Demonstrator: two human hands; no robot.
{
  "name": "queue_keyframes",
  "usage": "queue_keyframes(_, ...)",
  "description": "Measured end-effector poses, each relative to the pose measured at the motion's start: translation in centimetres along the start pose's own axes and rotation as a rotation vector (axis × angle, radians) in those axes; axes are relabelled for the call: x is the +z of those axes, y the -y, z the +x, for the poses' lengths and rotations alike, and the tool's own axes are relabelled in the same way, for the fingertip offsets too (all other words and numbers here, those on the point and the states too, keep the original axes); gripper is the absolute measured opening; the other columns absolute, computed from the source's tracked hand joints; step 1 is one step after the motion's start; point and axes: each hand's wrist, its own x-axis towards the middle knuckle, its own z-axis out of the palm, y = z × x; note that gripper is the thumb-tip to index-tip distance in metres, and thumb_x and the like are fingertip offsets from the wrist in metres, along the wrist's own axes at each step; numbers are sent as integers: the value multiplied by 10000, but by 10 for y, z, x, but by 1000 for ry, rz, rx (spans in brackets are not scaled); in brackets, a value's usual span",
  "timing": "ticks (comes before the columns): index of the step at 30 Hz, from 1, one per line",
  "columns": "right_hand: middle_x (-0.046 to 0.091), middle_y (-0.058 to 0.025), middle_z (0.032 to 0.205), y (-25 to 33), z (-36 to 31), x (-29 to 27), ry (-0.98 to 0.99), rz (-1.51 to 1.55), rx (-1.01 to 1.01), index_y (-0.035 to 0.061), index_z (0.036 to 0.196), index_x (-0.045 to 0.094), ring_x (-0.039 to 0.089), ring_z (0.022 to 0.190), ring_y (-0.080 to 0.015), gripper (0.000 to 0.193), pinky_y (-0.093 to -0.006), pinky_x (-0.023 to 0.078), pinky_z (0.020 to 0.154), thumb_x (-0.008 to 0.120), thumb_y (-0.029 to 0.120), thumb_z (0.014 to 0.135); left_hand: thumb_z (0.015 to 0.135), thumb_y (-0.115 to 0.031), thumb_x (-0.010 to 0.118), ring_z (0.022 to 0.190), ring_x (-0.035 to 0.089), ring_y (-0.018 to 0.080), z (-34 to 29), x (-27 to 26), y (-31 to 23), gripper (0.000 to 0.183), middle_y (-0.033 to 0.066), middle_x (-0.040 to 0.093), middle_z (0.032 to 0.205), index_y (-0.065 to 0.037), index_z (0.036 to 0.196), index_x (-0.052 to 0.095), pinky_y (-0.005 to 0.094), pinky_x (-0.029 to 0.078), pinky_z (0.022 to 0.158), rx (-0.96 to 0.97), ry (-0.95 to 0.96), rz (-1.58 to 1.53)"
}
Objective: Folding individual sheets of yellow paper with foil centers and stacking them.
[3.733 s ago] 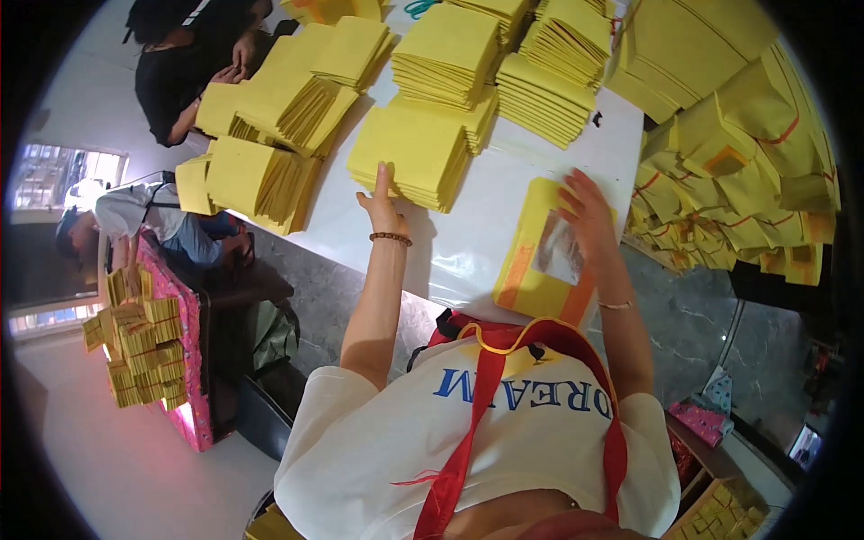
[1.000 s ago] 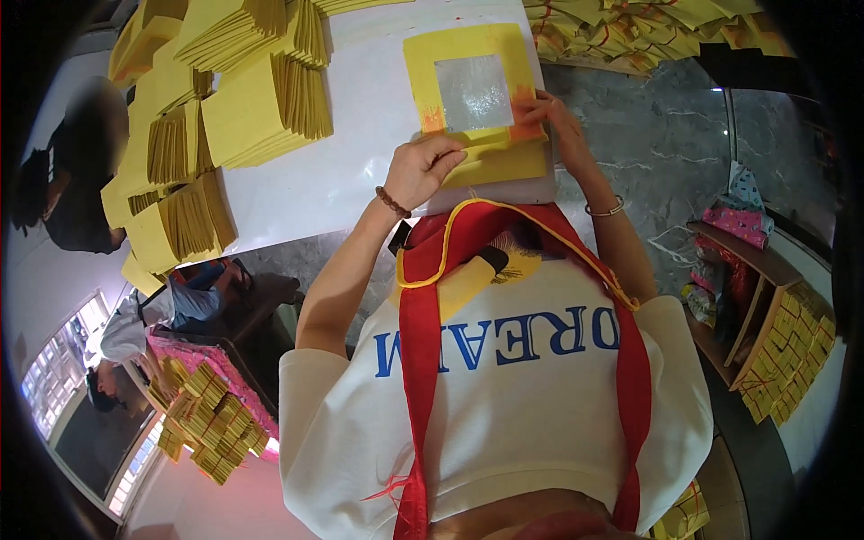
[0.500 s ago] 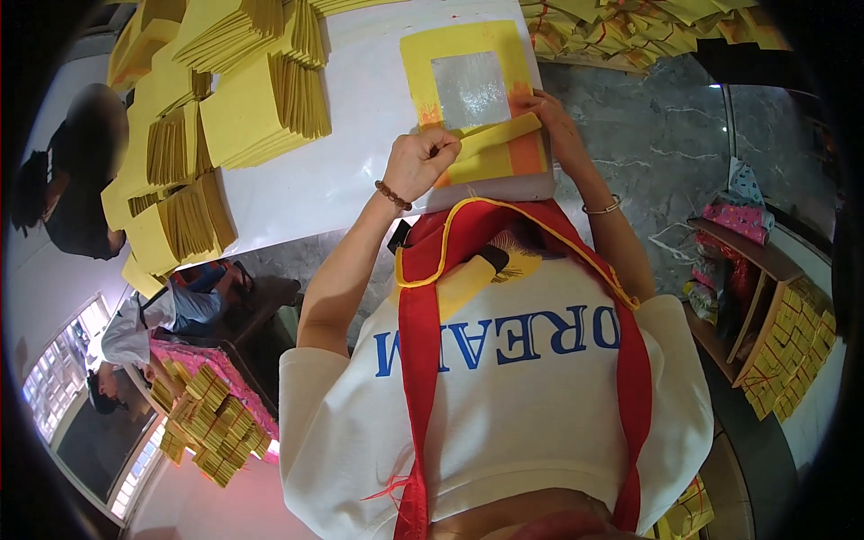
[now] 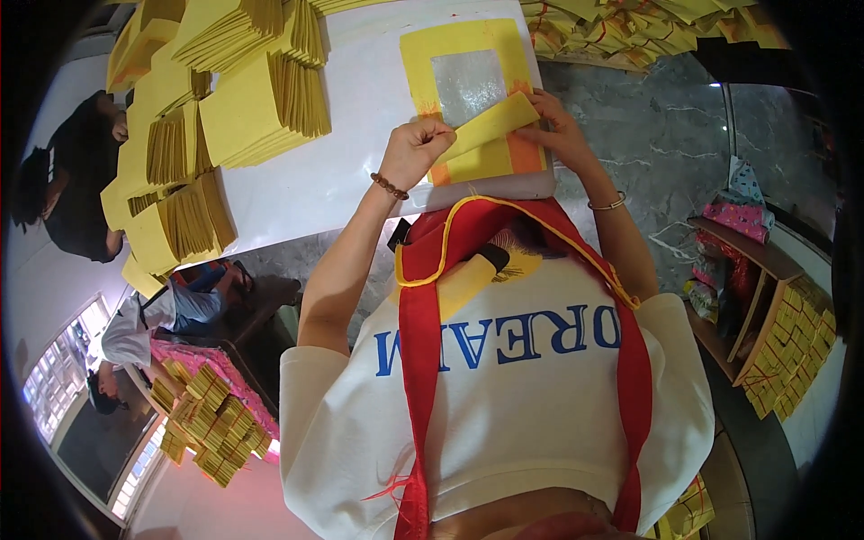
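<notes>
The square yellow paper sheet with a silver foil centre lies at the white table's near edge, bare tabletop to its left. Left hand and right hand pinch its folded-up lower flap, apparently creasing it.

White table, grey marble floor — wooden shelf

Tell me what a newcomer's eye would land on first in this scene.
First, the square yellow paper sheet with a silver foil centre on the white table, its near edge folded up between the left hand and the right hand. Next, the fanned stacks of yellow paper sheets crowding the table's left side. Then the red sash with yellow trim over the person's white shirt below.
</notes>
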Motion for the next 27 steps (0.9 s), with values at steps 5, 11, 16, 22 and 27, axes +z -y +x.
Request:
queue_keyframes(5, 519, -68, 1232, 1, 0, 5, -34, 42, 5, 80, 1087, 624, 378, 1239, -211, 286, -333, 312, 1028, 649, 111, 803, 847, -190, 647, 637, 510, 71, -13, -9, -19, 220, 2, 592, 777, -30, 997, 639, 219, 408, 560, 2, 103, 47)
queue_keyframes(11, 509, -47, 1180, -3, -2, 10, -85, 491, 244, 43, 1132, 572, 483, 1114, -146, 287, -287, 392, 952, 616, 85, 851, 803, -249, 657, 1173, 457, 300, -8, -25, -14, 382, 114, 539, 1237, -91, 1147, 603, 388, 350, 990, 635, -2, 760)
queue_keyframes(16, 486, -35, 1198, 3, 2, 6, -53, 403, 200, 31, 1144, 550, 506, 1079, -134, 312, -278, 412, 935, 625, 56, 843, 839, -223, 619, 1073, 518, 232, 9, -22, 7, 216, 32, 645, 1074, -98, 1007, 669, 366, 378, 901, 603, -154, 693)
queue_keyframes(22, 498, -27, 1197, -2, 1, 1, -42, 349, 180, 48, 1061, 608, 487, 1113, -146, 237, -285, 389, 963, 623, 28, 825, 815, -237, 652, 987, 550, 205, 10, -25, -3, 205, 12, 666, 996, -106, 971, 676, 341, 370, 851, 626, -148, 560)
queue_keyframes(27, 524, -43, 1199, 0, 3, -1, -17, 231, 89, 57, 1038, 620, 430, 1193, -183, 234, -303, 355, 999, 614, 4, 811, 802, -224, 669, 802, 597, 230, -5, -19, -41, 169, 80, 651, 834, -84, 898, 667, 312, 421, 748, 564, -23, 558)
